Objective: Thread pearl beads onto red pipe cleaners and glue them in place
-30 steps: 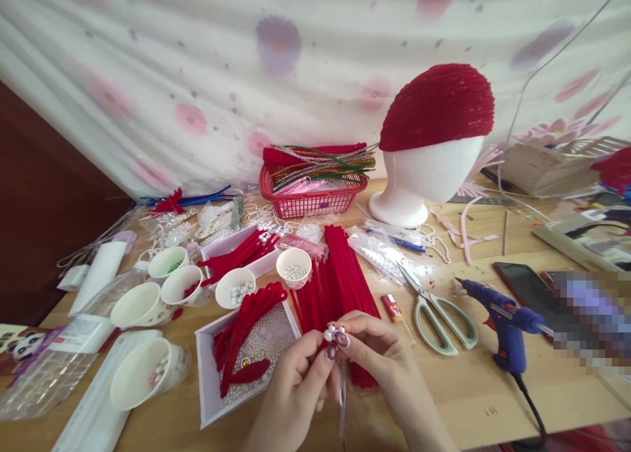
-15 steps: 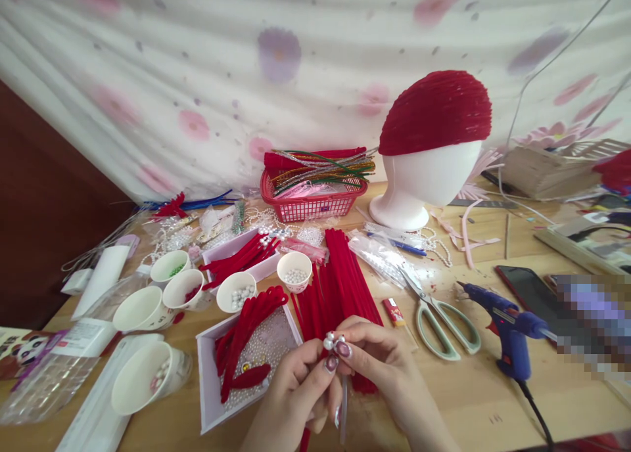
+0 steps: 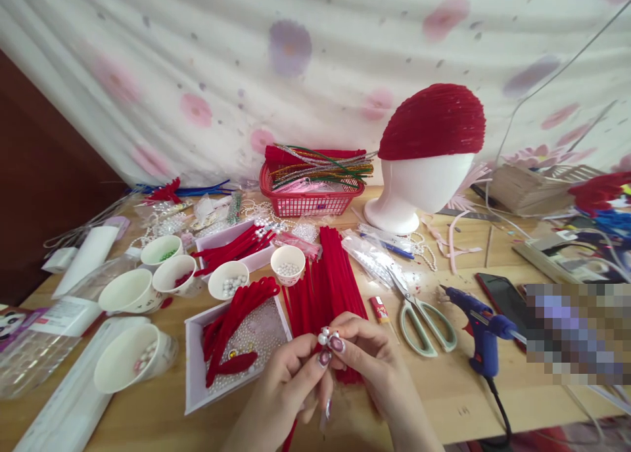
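Note:
My left hand (image 3: 288,383) and my right hand (image 3: 371,360) meet low in the middle of the view. Both pinch a small cluster of white pearl beads (image 3: 326,337) between thumbs and forefingers, on a thin stem whose lower part is hidden by my fingers. Right behind the hands lies a pile of red pipe cleaners (image 3: 328,278). A white tray (image 3: 193,380) with pearls and red curved pieces sits to the left of my left hand.
Several paper cups (image 3: 129,292) stand at left. Green-handled scissors (image 3: 424,320), a lighter (image 3: 378,309) and a blue glue gun (image 3: 476,324) lie at right. A red basket (image 3: 308,202) and a foam head with a red cap (image 3: 431,123) stand at the back.
The view has shifted, so everything on the table sits further left and lower. My hands stay together on the bead cluster with little change in grip.

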Motion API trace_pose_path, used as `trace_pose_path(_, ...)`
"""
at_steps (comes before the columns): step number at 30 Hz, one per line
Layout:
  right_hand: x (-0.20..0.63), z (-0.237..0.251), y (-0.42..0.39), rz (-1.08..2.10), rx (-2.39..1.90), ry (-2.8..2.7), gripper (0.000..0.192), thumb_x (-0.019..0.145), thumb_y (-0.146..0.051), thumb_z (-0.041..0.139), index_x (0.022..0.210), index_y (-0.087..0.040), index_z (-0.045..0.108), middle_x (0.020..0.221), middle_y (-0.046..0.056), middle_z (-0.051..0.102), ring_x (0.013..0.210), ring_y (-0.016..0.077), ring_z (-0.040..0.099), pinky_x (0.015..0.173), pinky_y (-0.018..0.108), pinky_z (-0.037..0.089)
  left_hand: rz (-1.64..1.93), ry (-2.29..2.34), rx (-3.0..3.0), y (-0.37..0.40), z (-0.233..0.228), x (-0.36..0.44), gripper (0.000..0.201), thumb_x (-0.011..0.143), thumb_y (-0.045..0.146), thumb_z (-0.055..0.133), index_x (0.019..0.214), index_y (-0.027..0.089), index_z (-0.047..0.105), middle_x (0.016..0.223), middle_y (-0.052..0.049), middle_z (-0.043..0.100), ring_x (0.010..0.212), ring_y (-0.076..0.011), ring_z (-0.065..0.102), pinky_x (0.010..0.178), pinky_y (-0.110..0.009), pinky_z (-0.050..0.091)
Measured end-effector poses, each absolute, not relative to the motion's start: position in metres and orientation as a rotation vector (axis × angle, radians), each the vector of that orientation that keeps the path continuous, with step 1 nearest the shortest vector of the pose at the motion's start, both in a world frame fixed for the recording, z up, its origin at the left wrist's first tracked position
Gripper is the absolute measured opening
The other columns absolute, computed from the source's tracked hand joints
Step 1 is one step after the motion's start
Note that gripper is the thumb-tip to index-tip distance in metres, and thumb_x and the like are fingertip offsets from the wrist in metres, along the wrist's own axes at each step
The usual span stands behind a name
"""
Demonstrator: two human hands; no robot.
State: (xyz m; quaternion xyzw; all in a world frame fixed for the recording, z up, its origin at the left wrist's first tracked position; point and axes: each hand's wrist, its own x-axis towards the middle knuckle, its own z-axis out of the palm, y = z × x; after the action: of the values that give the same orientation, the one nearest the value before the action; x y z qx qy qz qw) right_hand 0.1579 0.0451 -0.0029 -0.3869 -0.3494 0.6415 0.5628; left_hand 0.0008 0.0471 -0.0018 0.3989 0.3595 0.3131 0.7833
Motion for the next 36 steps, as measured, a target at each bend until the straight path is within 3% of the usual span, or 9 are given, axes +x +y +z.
trace_pose_path(11, 0.158, -0.004, 0.05, 1.513, -0.865, -0.846, 0.006, 0.082, -0.029, 0.087, 0.08, -0.024, 0.084, 0.082, 0.0, 0.069, 0.065, 0.0081, 0.064, 0.06, 0.017, 0.053, 0.689, 0.751, 0.911, 0.054, 0.0, -0.001, 0.047, 0.092, 0.063, 0.062, 0.085, 0.017, 0.061, 0.056, 0.007, 0.051, 0.042, -0.0038, 0.025, 0.042, -0.021, 0.02)
trace_pose_path(17, 0.157, 0.004, 0.056, 1.512, -0.866, -0.898, 0.019, 0.081, -0.03, 0.088, 0.099, -0.027, 0.085, 0.09, 0.003, 0.076, 0.081, 0.0118, 0.072, 0.073, 0.015, 0.058, 0.69, 0.779, 0.851, 0.058, 0.005, -0.001, 0.049, 0.089, 0.067, 0.063, 0.092, 0.018, 0.061, 0.062, 0.007, 0.049, 0.047, -0.0055, 0.026, 0.046, -0.022, 0.022)
trace_pose_path(20, 0.152, 0.007, 0.057, 1.525, -0.849, -0.88, 0.016, 0.085, -0.03, 0.085, 0.1, -0.03, 0.084, 0.078, 0.0, 0.074, 0.068, 0.011, 0.072, 0.062, 0.015, 0.059, 0.67, 0.881, 0.94, 0.056, 0.012, -0.003, 0.057, 0.088, 0.073, 0.058, 0.097, 0.017, 0.065, 0.069, 0.006, 0.045, 0.056, -0.008, 0.033, 0.052, -0.024, 0.026)
trace_pose_path(24, 0.146, 0.006, 0.058, 1.535, -0.823, -0.838, 0.008, 0.086, -0.026, 0.083, 0.094, -0.027, 0.082, 0.079, -0.002, 0.072, 0.051, 0.0089, 0.07, 0.049, 0.017, 0.059, 0.63, 0.917, 1.02, 0.054, 0.013, -0.006, 0.062, 0.089, 0.077, 0.05, 0.097, 0.018, 0.066, 0.073, 0.003, 0.046, 0.06, -0.0108, 0.037, 0.055, -0.026, 0.028)
trace_pose_path(27, 0.145, 0.002, 0.059, 1.544, -0.823, -0.821, 0.005, 0.087, -0.024, 0.082, 0.092, -0.023, 0.081, 0.08, -0.002, 0.07, 0.047, 0.008, 0.07, 0.045, 0.015, 0.057, 0.622, 0.975, 1.106, 0.055, 0.012, -0.006, 0.057, 0.094, 0.071, 0.047, 0.099, 0.018, 0.067, 0.074, 0.002, 0.049, 0.062, -0.013, 0.039, 0.057, -0.027, 0.032)
trace_pose_path(31, 0.146, -0.002, 0.06, 1.545, -0.808, -0.788, 0.005, 0.088, -0.025, 0.081, 0.086, -0.021, 0.079, 0.08, -0.003, 0.068, 0.045, 0.0059, 0.068, 0.042, 0.012, 0.054, 0.615, 1.013, 1.249, 0.058, 0.017, -0.004, 0.044, 0.101, 0.055, 0.043, 0.088, 0.019, 0.066, 0.074, -0.001, 0.056, 0.07, -0.0169, 0.051, 0.065, -0.029, 0.038)
trace_pose_path(36, 0.147, -0.005, 0.056, 1.564, -0.782, -0.768, 0.006, 0.088, -0.025, 0.081, 0.092, -0.022, 0.078, 0.074, -0.003, 0.069, 0.044, 0.007, 0.068, 0.041, 0.011, 0.054, 0.605, 1.034, 1.31, 0.06, 0.029, -0.002, 0.041, 0.101, 0.048, 0.041, 0.087, 0.021, 0.068, 0.076, -0.003, 0.062, 0.078, -0.0206, 0.059, 0.074, -0.03, 0.043)
